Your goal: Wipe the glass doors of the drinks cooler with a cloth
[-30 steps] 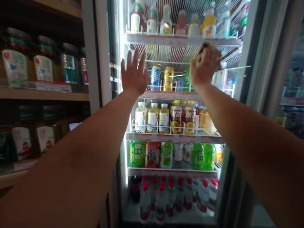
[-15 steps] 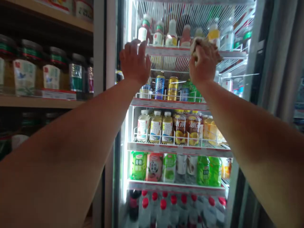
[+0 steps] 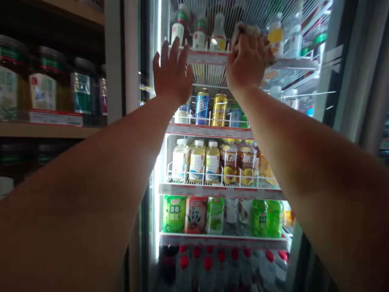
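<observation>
Both my arms reach up into a lit drinks fridge. My left hand [image 3: 172, 72] is open, its fingers stretched up against the front edge of the top wire shelf [image 3: 288, 64], just below several small bottles [image 3: 199, 34]. My right hand [image 3: 247, 60] is closed round a crumpled light cloth [image 3: 246, 29] and presses it on the same shelf edge further right. The cloth pokes out above my knuckles in front of the bottles there.
Below stand cans [image 3: 219, 108] on the second shelf, juice bottles [image 3: 197, 160] on the third, green bottles [image 3: 171, 213] on the fourth and red-capped water bottles [image 3: 207, 263] at the bottom. Wooden shelves with dark jars [image 3: 44, 85] are on the left. The fridge door frame [image 3: 346, 69] is on the right.
My right hand with the cloth has risen to the top shelf edge and slid left along it. My left hand has risen to the same edge, fingers spread again.
</observation>
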{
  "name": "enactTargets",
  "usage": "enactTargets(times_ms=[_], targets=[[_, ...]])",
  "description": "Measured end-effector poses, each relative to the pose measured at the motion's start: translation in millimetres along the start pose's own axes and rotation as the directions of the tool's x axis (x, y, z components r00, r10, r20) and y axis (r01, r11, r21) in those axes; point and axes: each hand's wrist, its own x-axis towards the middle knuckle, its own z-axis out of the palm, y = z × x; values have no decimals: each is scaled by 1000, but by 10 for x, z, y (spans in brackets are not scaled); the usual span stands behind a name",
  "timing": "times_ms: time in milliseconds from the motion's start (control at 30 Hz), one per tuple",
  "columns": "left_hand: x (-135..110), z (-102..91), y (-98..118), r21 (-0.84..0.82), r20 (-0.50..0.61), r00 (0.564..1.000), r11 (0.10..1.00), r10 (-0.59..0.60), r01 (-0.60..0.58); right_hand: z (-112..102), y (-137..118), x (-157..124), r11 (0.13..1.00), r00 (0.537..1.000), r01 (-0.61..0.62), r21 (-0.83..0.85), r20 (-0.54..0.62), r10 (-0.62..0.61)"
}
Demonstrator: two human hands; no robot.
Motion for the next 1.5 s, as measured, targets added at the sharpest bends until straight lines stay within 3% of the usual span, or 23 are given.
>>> enactTargets(times_ms=[100, 200, 233, 267, 367, 433, 500, 567, 633, 667, 733, 800, 867, 900, 967, 1033, 1067, 1133, 1200, 1267, 1300, 1400, 1500], targets=[[25, 0, -2, -9, 37, 999, 1000, -26, 27, -45, -50, -81, 966, 965, 242, 93, 84, -250], [43, -2, -5, -12, 81, 996, 999, -41, 42, -140, -57, -146, 868, 842, 480, 124, 214, -496], [44, -5, -4, -13, 87, 995, 999, -43, 44, -160, -57, -157, 868, 838, 485, 109, 225, -497], [42, -7, -2, -15, 88, 995, 999, -47, 49, -171, -57, -164, 895, 870, 439, 77, 210, -445], [35, -4, 2, -39, 93, 994, 997, -61, 65, -181, -75, -188, 993, 990, 102, -58, 102, -95], [39, 9, -5, -50, 93, 994, 997, -56, 61, -203, -90, -225, 994, 995, -15, -105, 93, 25], [52, 26, -18, -39, 96, 994, 998, -49, 53, -248, -85, -266, 987, 975, 128, -95, 193, -108], [64, 36, -30, -8, 118, 991, 998, -57, 58, -294, -43, -281, 934, 897, 356, -26, 292, -333], [66, 33, -34, 19, 134, 989, 998, -65, 63, -316, 42, -244, 904, 859, 427, -3, 315, -404], [63, 29, -33, 23, 136, 989, 998, -64, 62, -314, 95, -206, 928, 891, 372, -26, 291, -349], [49, 21, -27, 23, 127, 989, 997, -72, 69, -292, 203, -109, 989, 982, 103, -102, 170, -85], [36, 22, -22, 22, 119, 990, 997, -71, 69, -269, 289, -25, 975, 982, -180, -133, 28, 185], [31, 34, -22, 48, 118, 990, 996, -75, 70, -275, 347, 0, 953, 963, -268, -139, -20, 267], [31, 42, -23, 71, 122, 990, 995, -76, 68, -296, 370, -12, 970, 979, -202, -139, 7, 204], [36, 56, -27, 128, 136, 987, 989, -91, 73, -363, 419, -68, 990, 988, 100, -104, 131, -86], [41, 66, -32, 176, 165, 979, 980, -120, 90, -433, 485, -120, 914, 890, 406, -17, 236, -391], [43, 71, -35, 194, 173, 977, 976, -128, 94, -456, 523, -130, 885, 858, 466, 5, 243, -453], [47, 80, -43, 238, 168, 977, 967, -135, 93, -462, 596, -110, 940, 931, 338, -48, 161, -327], [50, 90, -52, 283, 152, 981, 956, -121, 74, -426, 649, -54, 994, 1000, -11, -112, 0, 11], [53, 98, -61, 309, 140, 983, 949, -116, 68, -384, 685, 1, 954, 961, -273, -128, -92, 263], [54, 101, -64, 312, 141, 983, 948, -116, 67, -373, 706, 22, 947, 956, -290, -138, -83, 281], [56, 98, -65, 317, 140, 983, 946, -115, 66, -406, 825, 81, 988, 997, 16, -156, 79, -4], [53, 81, -55, 320, 148, 982, 946, -114, 62, -508, 997, 171, 952, 945, 288, -100, 192, -266]])
